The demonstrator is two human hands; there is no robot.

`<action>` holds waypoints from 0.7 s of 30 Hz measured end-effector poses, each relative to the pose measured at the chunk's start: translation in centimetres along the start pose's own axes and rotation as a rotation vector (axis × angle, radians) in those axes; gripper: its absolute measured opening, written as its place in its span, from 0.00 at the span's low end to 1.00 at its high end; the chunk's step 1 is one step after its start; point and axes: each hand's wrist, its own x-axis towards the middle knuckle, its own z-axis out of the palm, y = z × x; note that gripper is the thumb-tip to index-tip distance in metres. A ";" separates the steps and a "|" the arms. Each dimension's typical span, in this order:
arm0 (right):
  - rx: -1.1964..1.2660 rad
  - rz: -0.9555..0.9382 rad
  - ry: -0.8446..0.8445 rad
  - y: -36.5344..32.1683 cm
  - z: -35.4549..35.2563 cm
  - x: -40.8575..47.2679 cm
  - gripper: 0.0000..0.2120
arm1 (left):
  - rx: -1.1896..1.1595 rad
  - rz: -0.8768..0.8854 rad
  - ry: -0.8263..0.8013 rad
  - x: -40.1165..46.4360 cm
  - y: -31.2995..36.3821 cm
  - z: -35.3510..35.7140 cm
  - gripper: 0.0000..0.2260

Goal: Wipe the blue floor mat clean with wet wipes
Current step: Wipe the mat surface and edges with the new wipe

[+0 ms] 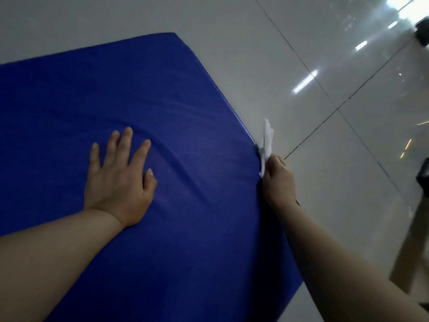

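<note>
A large blue floor mat (144,94) lies on the tiled floor and fills the left and middle of the view. My left hand (120,180) rests flat on it with fingers spread, and a crease runs through the mat just beyond the fingertips. My right hand (278,180) grips a crumpled white wet wipe (267,140) at the mat's right edge. The wipe sticks up past the fingers and touches the mat's rim.
Glossy pale floor tiles (336,159) with dark grout lines surround the mat at the top and right. A tan furniture leg (411,249) stands at the lower right. Dark objects (423,33) sit at the right border, one far and one near.
</note>
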 end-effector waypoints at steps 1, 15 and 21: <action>0.004 -0.015 0.003 0.7 -0.3 -0.6 0.04 | 0.003 -0.001 0.000 -0.1 0.0 0.0 0.27; 0.107 -0.053 -0.125 -3.4 1.0 3.0 0.20 | -0.023 -0.015 -0.011 0.0 0.3 -0.2 0.26; 0.149 0.015 -0.110 -1.0 0.0 1.4 0.22 | -0.035 -0.017 -0.011 -0.1 0.3 -0.3 0.26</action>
